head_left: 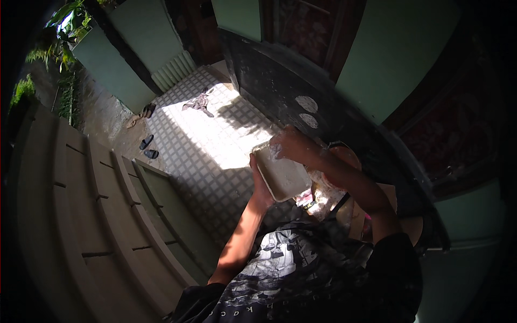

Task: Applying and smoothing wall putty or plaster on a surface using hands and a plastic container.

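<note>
A shallow rectangular off-white tub [286, 177] is held out in front of my body, tilted so that its pale inside shows. My left hand [260, 185] grips it along the left side, the thumb lying against the wall. My right hand [290, 144] is at the tub's far right corner, its fingers curled down toward the rim. Whitish smears mark that hand. Whatever its fingers may hold is hidden.
Two dark slippers [146, 142] and a crumpled cloth [198, 104] lie on the tiled floor [196, 185]. To the right runs a dark wall panel [280, 89] with pale round patches [307, 104]. Cardboard [356, 222] lies near my right side; wooden slats [81, 215] rise at left.
</note>
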The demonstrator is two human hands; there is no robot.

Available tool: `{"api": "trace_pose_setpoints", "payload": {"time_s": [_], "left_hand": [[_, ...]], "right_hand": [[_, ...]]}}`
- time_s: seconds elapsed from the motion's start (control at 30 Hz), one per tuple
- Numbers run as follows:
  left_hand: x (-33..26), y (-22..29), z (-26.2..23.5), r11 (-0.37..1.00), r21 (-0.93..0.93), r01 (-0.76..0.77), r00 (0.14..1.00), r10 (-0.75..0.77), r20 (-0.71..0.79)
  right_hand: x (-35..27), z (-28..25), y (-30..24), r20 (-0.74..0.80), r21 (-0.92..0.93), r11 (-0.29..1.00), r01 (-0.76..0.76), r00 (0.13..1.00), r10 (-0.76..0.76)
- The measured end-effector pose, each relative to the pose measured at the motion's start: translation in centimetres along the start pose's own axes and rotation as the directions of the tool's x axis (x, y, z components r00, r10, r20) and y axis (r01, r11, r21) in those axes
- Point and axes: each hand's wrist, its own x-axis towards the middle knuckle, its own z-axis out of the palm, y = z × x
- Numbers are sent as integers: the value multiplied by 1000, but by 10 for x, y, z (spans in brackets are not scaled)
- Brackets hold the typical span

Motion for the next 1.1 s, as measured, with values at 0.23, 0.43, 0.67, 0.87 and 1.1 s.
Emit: {"api": "trace_pose_setpoints", "payload": {"time_s": [0.23, 0.43, 0.67, 0.87, 1.1], "left_hand": [[-2, 2, 3, 1000, -1, -5, 1000, 5, -4], [0, 3, -3, 1000, 13, -10, 999, 9, 49], [5, 3, -11, 1000, 3, 16, 999, -15, -40], [4, 3, -12, 1000, -14, 28, 997, -29, -65], [0, 4, -10, 1000, -20, 15, 999, -16, -44]], "right_hand": [[-10, -2, -3, 44, 56, 997, -57, 998, 54], [-19, -21, -4, 104, 172, 982, -75, 993, 58], [-18, 3, 3, -38, 57, 991, -124, 991, 127], [-20, 11, -6, -19, 75, 978, -195, 980, 197], [-25, 19, 6, 106, 267, 951, -155, 986, 131]]}}
